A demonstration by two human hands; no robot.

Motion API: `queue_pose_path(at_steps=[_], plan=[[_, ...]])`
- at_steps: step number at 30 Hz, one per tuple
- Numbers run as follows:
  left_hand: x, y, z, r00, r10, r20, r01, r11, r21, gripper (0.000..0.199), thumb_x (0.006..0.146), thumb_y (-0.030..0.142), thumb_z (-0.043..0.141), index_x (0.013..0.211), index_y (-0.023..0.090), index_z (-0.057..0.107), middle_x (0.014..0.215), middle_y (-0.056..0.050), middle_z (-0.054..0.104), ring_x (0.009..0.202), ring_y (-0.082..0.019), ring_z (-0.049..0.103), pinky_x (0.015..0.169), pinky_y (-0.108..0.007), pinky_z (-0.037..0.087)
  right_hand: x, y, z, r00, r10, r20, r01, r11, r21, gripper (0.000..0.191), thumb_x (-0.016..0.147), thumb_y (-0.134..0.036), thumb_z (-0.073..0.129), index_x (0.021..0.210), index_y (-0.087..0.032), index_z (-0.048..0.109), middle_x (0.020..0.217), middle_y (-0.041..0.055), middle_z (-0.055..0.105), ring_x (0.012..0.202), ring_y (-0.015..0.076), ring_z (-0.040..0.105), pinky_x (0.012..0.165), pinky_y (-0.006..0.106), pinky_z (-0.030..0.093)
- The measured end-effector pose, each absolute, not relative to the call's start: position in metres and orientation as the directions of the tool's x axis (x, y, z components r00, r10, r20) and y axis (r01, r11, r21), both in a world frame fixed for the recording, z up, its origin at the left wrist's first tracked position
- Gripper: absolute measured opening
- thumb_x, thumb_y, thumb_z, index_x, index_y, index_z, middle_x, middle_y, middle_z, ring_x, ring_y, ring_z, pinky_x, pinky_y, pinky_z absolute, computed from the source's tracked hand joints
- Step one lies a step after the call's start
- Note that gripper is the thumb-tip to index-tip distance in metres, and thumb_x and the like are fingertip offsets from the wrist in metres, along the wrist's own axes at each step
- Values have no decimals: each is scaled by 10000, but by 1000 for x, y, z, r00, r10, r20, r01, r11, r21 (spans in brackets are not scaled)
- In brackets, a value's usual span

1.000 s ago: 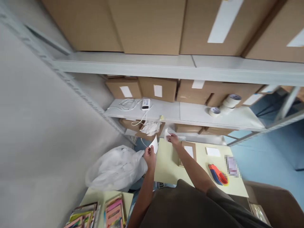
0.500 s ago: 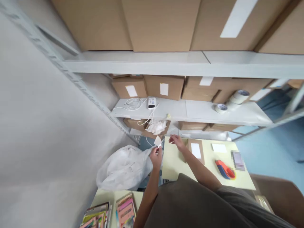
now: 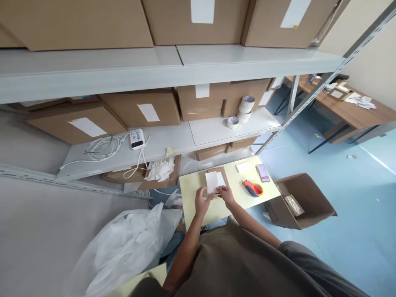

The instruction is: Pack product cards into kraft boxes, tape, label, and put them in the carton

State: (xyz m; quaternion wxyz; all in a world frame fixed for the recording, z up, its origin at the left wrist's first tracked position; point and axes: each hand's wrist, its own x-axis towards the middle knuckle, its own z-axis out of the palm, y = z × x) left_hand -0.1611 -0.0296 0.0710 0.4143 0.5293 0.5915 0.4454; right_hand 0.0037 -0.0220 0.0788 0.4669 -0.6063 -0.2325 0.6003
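A white paper label [image 3: 211, 182] is held up over a small cardboard box [image 3: 224, 172] on the pale yellow table. My right hand [image 3: 227, 195] pinches its lower right corner. My left hand [image 3: 202, 202] is at the lower left edge with fingers closed on it, slightly blurred. Behind the paper a second white label [image 3: 220, 179] shows on the box top. To the right of the box lie a stack of white labels [image 3: 243, 167], an orange and blue hand tool [image 3: 253, 188] and a pixelated phone-like item [image 3: 262, 173].
A shelf [image 3: 167, 144] behind the table bears cardboard boxes, a power strip [image 3: 137, 139] with white cable, and tape rolls [image 3: 244, 113]. Crumpled white paper [image 3: 161, 169] sits below. A white plastic bag [image 3: 133, 239] stands left; an open carton [image 3: 306, 198] is on the floor at right.
The view has turned right. My left hand has brought the white label from beside the table to above the box, and my right hand has come to its lower right corner.
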Motion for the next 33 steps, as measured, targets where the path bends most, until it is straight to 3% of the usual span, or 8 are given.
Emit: queue_pose_path(at_steps=[2, 5, 8, 12, 17, 28, 33], plan=[[-151, -28, 59, -138, 979, -152, 109, 168, 980, 464, 783, 620, 778, 972, 208, 683, 967, -91, 728, 910, -233, 697, 845, -356, 546, 16, -26, 69, 152, 839, -522, -271, -472, -839, 408, 600, -529, 867, 730, -210, 649, 741, 24, 709, 713, 208, 713, 636, 297, 502], [-141, -24, 41, -118, 964, -238, 19, 242, 970, 415, 721, 558, 799, 851, 199, 634, 806, -46, 714, 770, -196, 682, 760, -309, 524, 25, -30, 49, 154, 847, -509, -194, -479, -856, 369, 661, -540, 803, 755, -215, 656, 765, 32, 725, 709, 211, 712, 616, 294, 504], [-132, -22, 28, -232, 930, -287, 119, 320, 940, 296, 687, 431, 795, 766, 214, 609, 747, -25, 704, 732, -195, 681, 727, -294, 512, 30, -30, 26, 222, 869, -442, 32, -459, -888, 297, 748, -514, 703, 756, -218, 687, 730, 33, 728, 679, 212, 685, 594, 298, 503], [-119, -21, 16, -296, 910, -289, 253, 367, 895, 146, 708, 278, 731, 715, 229, 594, 735, -19, 710, 748, -197, 692, 738, -283, 510, 37, -27, 3, 260, 911, -319, 350, -397, -848, 156, 797, -326, 606, 800, -212, 713, 666, 20, 699, 679, 221, 677, 689, 315, 524], [-105, -19, 5, -307, 911, -274, 346, 375, 860, 130, 732, 226, 695, 692, 235, 572, 730, -17, 707, 750, -197, 690, 749, -280, 499, 45, -28, -13, 277, 941, -196, 462, -309, -831, 392, 801, -222, 559, 1180, -167, 641, 715, -12, 680, 736, 224, 677, 753, 307, 505], [-96, -18, -3, -356, 895, -269, 530, 430, 731, 101, 803, 207, 679, 737, 229, 606, 804, -36, 739, 801, -212, 701, 767, -287, 480, 46, -16, -12, 164, 903, -397, 602, -410, -685, 298, 915, -165, 559, 1205, -230, 572, 917, 25, 768, 915, 211, 720, 751, 272, 457], [-96, -19, -1, -392, 878, -274, 697, 478, 535, 121, 858, 300, 720, 853, 211, 638, 931, -71, 736, 878, -237, 709, 809, -314, 492, 49, -6, -7, 99, 867, -489, 776, -375, -507, 326, 1000, -243, 540, 1323, -199, 552, 1056, 116, 780, 982, 249, 737, 800, 312, 471]])
